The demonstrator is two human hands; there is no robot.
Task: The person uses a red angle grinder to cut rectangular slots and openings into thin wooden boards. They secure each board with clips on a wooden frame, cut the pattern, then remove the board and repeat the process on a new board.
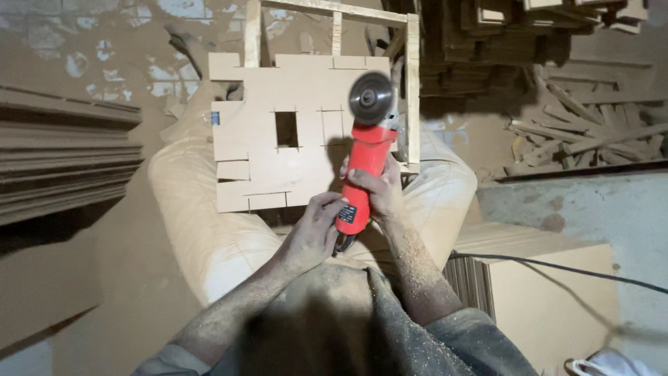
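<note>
Both hands (348, 209) grip red angle grinder (365, 157) w/ disc over notched wood panel (278, 132).

The scene is dim and warm-toned, lit mostly from above and ahead, so the notched wooden panel (278, 132) and pale trousers (209, 209) look brightest. Deep shadow fills the lower centre and left edge. The grinder disc (371, 97) is motion-blurred. Corners are soft and slightly stretched; no strong glare shows.

floor (104, 230): sawdust-coated | left: stacked boards (62, 160) | upper right: wood offcuts (584, 132) | light: dim
</note>
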